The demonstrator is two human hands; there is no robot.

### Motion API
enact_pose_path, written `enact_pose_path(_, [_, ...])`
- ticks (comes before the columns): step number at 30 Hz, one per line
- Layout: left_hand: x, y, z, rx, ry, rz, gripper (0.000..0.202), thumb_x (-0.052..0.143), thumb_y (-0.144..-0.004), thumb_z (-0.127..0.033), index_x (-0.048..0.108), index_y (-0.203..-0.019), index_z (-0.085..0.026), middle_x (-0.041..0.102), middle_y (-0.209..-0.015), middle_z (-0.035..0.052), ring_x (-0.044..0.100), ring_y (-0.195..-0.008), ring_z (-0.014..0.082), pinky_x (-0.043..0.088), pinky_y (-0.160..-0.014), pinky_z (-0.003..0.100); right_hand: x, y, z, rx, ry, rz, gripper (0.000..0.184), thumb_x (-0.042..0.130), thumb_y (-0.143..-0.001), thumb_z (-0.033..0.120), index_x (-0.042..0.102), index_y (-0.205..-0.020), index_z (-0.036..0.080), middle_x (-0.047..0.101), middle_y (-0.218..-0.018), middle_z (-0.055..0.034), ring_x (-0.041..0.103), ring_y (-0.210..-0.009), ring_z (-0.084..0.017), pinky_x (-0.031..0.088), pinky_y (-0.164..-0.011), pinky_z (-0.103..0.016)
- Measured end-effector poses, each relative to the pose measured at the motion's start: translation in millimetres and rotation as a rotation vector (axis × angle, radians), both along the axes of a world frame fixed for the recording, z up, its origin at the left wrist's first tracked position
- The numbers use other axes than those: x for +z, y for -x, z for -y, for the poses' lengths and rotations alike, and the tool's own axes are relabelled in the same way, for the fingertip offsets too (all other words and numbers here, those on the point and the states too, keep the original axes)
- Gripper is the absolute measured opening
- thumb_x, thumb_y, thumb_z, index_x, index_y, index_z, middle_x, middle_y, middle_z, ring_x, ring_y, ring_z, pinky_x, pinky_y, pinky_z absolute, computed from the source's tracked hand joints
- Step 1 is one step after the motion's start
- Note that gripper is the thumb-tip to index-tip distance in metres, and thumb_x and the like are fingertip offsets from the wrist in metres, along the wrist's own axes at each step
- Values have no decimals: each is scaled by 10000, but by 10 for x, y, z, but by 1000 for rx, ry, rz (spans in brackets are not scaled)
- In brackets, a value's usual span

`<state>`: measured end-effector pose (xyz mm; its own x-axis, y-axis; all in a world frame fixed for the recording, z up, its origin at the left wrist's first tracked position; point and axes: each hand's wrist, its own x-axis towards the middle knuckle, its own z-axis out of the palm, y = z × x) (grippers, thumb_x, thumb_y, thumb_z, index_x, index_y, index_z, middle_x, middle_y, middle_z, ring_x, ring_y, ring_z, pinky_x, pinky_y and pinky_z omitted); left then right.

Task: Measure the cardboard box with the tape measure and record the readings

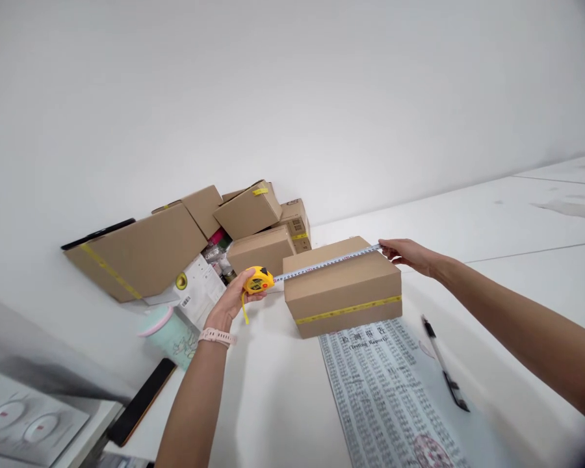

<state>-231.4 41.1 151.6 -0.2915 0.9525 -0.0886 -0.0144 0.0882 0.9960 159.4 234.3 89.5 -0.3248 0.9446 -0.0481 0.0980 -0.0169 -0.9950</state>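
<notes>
My left hand [238, 294], with a pink band on its wrist, is closed around a yellow tape measure [259, 280] just off the left end of a cardboard box [341, 279]. The blade runs out across the box's top face to the right. At the far right corner, my right hand [405, 254] pinches the blade's end between thumb and fingers. A strip of yellow tape crosses the box's front side. The box partly covers a printed sheet headed "Testing Report" [370, 390].
Several cardboard boxes [248, 211] are piled against the wall at the back left. A mint-green cup [173, 335] with a pink rim and a black flat object [142, 402] stand left of my left arm. A pen [444, 364] lies by the sheet, under my right forearm.
</notes>
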Motion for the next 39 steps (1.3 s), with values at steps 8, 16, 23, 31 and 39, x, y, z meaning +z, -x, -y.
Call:
enact_pose_path(8, [-96, 90, 0, -35, 2, 75, 339, 666, -858, -356, 656, -1083, -102, 736, -1021, 148, 725, -846, 238, 631, -727, 359, -26, 54, 73, -42, -117, 227, 407, 600, -775, 614, 570, -705, 214, 622, -808, -51, 559, -809, -223, 443, -735, -359])
enact_pose_path(16, [-120, 28, -135, -65, -7, 115, 325, 678, -855, -327, 662, -1081, -94, 739, -1020, 152, 717, -892, 261, 634, -746, 393, 20, 133, 182, -43, -147, 333, 475, 577, -747, 702, 539, -706, 230, 649, -821, -85, 591, -802, -259, 465, -681, -382])
enact_pose_path(23, [-126, 16, -243, -106, 12, 108, 367, 671, -848, -341, 649, -1119, -94, 745, -987, 147, 723, -833, 256, 637, -697, 377, 41, 160, 201, -53, -156, 377, 458, 556, -780, 686, 531, -714, 234, 649, -817, -90, 593, -760, -255, 450, -628, -374])
enact_pose_path(31, [24, -54, -169, -116, 0, 44, 348, 684, -828, -337, 656, -1078, -97, 743, -970, 148, 713, -777, 229, 624, -664, 331, 64, 160, 145, -62, -220, 463, 365, 538, -840, 556, 496, -668, 237, 620, -761, -77, 571, -760, -256, 423, -649, -372])
enact_pose_path(39, [-107, -1105, 862, -622, 179, 163, 535, 827, -683, -295, 606, -1159, -191, 657, -1017, 118, 705, -688, 230, 600, -525, 320, 616, 199, 173, -16, -320, 382, 312, 576, -848, 517, 593, -753, 220, 661, -922, -76, 567, -847, -228, 434, -738, -352])
